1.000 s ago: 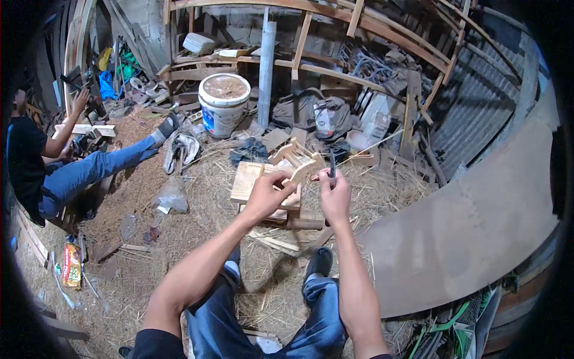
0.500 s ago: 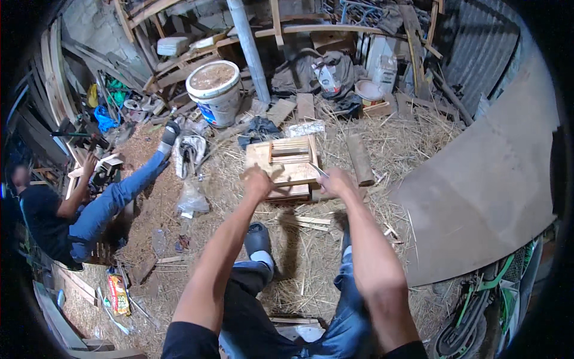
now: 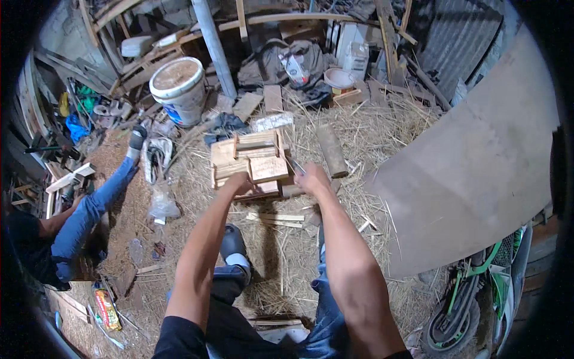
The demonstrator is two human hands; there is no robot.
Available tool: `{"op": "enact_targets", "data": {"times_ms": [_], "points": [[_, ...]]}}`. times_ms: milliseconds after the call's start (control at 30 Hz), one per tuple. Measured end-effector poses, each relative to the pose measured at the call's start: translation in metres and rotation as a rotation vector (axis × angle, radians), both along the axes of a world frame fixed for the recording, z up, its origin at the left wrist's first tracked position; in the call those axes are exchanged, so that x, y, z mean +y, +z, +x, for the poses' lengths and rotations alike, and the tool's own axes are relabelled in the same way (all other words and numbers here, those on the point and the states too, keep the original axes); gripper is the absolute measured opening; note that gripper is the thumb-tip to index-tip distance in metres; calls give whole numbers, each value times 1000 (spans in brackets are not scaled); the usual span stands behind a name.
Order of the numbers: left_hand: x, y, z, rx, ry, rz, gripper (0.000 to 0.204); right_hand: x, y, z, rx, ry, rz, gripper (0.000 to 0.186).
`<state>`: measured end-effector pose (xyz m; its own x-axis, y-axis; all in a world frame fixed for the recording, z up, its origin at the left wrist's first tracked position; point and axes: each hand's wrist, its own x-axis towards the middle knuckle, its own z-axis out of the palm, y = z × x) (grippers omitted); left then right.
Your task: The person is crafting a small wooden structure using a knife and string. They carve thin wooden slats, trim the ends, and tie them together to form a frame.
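Note:
In front of me on the straw sits a wooden workpiece (image 3: 268,169) of pale boards, with a frame of thin slats (image 3: 257,145) on its far part. A short row of slats (image 3: 231,170) lies at its near left. My left hand (image 3: 241,184) is at the near edge beside those slats, fingers loosely apart and pointing down; their tips are partly hidden. Off the right side of the boards, my right hand (image 3: 313,178) is closed around a thin pointed metal tool (image 3: 298,166), its tip toward the workpiece. Its exact kind is unclear.
Loose strips (image 3: 275,220) lie on the straw before my feet. A plank (image 3: 330,151) lies to the right, with a large brown sheet (image 3: 460,173) beyond it. A white bucket (image 3: 178,90) stands far left. Another person's leg (image 3: 98,206) stretches out at left.
The view has shifted, so the scene sits further left. My left hand has moved nearer me, off the board's top, uncovering the row of slats. My right hand keeps the metal tool.

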<state>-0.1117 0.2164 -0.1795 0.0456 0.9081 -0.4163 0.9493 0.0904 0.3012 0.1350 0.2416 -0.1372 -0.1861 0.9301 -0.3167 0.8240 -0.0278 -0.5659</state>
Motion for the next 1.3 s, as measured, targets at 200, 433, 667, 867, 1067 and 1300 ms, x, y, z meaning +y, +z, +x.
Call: {"op": "enact_targets", "data": {"times_ms": [200,433,667,867,1067,1300], "points": [[-26,99,29,-215,5,409,33,-1,37,-15,449,34,-44,22],[-93,188,55,-423,378,798,27,-74,128,-26,444,272,290,25],[-116,226,47,-671,514,1027,25,-102,144,-14,533,314,350,25],[-107,201,36,-1119,695,887,23,-109,139,-7,618,372,75,21],[-100,209,45,-1492,562,781,24,-128,161,-9,531,432,44,21],[-101,216,45,-1612,515,769,21,-124,164,-14,702,275,-101,17]]}}
